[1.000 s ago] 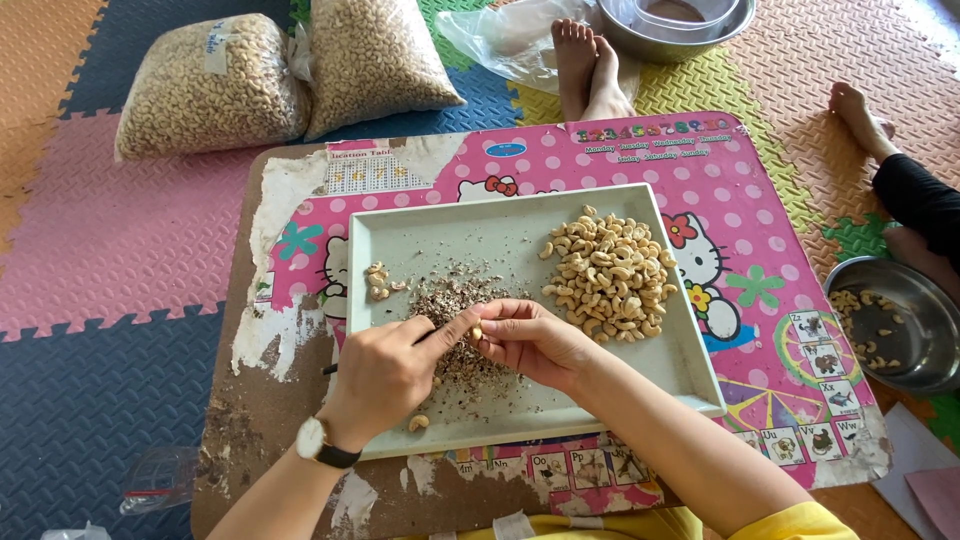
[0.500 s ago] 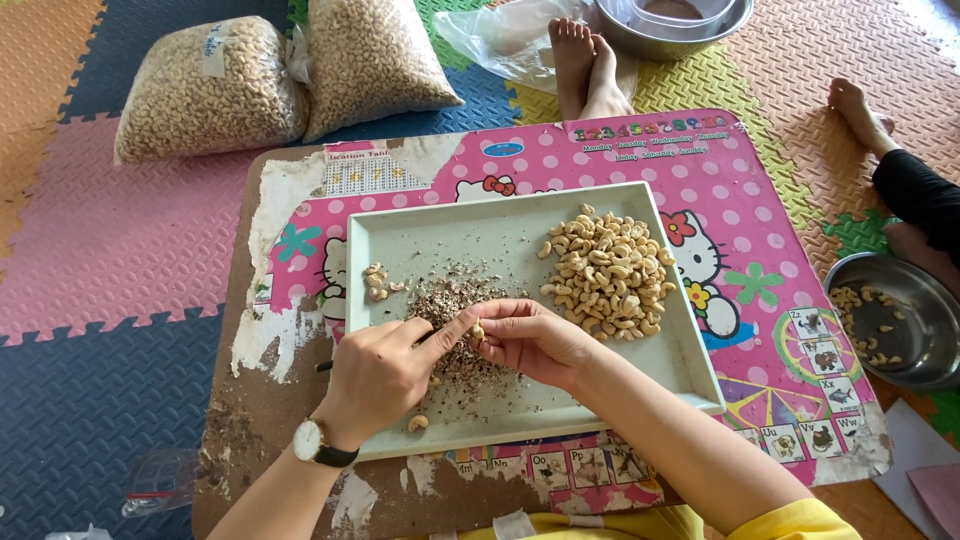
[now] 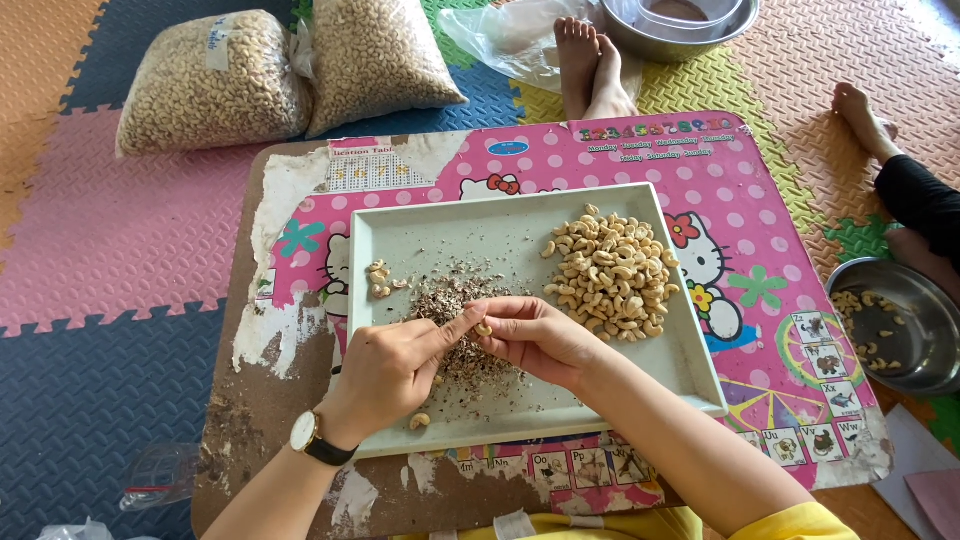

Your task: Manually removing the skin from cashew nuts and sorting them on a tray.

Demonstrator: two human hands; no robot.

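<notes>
Cashew nut (image 3: pixel 484 328), pinched between the fingertips of both hands, sits over the middle of a pale rectangular tray (image 3: pixel 520 225), just above a dark heap of peeled skins (image 3: pixel 455 305).

Left of the tray, foam floor mats (image 3: pixel 110 240) in pink and blue spread out, with two clear bags of cashews (image 3: pixel 285 70) lying beyond its far left corner. The tray rests on a worn pink cartoon-printed table (image 3: pixel 760 200).

Inside the tray's left edge lies a small cluster of nuts (image 3: pixel 378 279). The left hand (image 3: pixel 390 365), wearing a wristwatch (image 3: pixel 315 440), is loosely curled, thumb and forefinger closed on the nut; one loose cashew (image 3: pixel 420 421) lies just below it. The right hand (image 3: pixel 535 338) meets it from the other side, fingers folded in on the same nut.

On the tray's right half lies a pile of pale cashews (image 3: pixel 610 275). Beyond the tray's far edge a person's bare feet (image 3: pixel 590 60) rest near a metal bowl (image 3: pixel 690 30); right of the tray a second steel bowl (image 3: pixel 900 325) holds a few nuts.

Skinning appears to be in hand; the work seems to call for rubbing off the remaining husk with light fingertip pressure.
</notes>
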